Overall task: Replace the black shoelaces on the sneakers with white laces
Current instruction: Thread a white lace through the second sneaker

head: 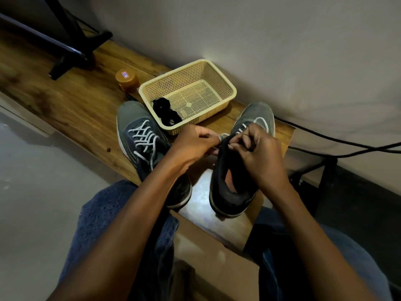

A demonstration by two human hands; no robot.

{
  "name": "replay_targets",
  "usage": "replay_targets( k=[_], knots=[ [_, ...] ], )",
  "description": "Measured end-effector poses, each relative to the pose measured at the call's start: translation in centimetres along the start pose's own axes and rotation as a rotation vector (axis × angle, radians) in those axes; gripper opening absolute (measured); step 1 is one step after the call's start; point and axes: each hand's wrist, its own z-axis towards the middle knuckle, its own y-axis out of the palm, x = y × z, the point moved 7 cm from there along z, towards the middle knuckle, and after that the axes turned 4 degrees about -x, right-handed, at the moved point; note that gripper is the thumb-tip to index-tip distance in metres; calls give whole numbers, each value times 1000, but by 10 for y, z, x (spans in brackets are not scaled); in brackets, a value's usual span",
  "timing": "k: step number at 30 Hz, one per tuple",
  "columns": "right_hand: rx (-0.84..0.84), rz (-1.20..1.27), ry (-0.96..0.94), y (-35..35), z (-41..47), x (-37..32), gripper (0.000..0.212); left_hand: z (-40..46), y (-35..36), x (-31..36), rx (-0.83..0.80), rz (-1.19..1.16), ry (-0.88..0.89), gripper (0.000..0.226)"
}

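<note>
Dim light falls on the wooden desk set against a pale wall, with a cream basket holding the black laces. Your left hand pinches a white lace beside the right sneaker; your right hand curls over its top eyelets, pinching the lace there. Keep both ends evenly taut and feed the tip straight through. The left sneaker already looks laced in white.

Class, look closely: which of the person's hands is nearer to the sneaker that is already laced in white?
Left. The left hand sits just right of the laced sneaker; the right hand is farther off, over the other sneaker.
</note>
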Motion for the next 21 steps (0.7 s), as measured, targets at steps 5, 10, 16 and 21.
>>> replay_targets(
  k=[5,10,16,21],
  knots=[
    [5,-13,12,2,1,3,49,-1,0,2,-4,31,16,14],
    [12,46,40,2,0,6,42,0,0,2,-3,57,24,15],
    [7,92,89,5,0,11,42,0,-1,0,-37,92,24,14],
    [-10,39,104,8,1,11,38,2,4,-9,-95,118,-42,11]
  ],
)
